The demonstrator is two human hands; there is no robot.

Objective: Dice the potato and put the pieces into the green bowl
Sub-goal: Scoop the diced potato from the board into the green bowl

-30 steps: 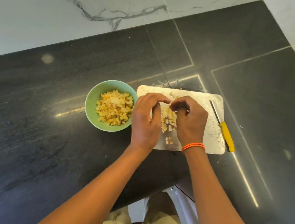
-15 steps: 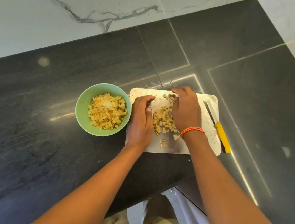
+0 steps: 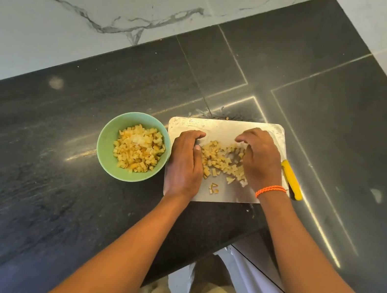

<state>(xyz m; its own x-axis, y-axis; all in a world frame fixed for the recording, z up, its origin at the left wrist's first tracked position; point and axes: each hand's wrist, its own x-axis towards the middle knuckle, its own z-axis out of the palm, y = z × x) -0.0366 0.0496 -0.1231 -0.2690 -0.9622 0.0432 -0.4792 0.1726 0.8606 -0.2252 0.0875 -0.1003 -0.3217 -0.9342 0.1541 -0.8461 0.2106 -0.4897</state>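
Head view shows both hands spread wider than a moment ago, left hand [image 3: 185,164] and right hand [image 3: 260,159] loosely curved around diced potato [image 3: 222,161] on the cutting board [image 3: 229,199], suggesting gathering toward the green bowl [image 3: 107,146] at nine o'clock.

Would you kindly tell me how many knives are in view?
1: a yellow-handled knife lies at the cutting board's right edge, beside the right hand, which hides its blade.
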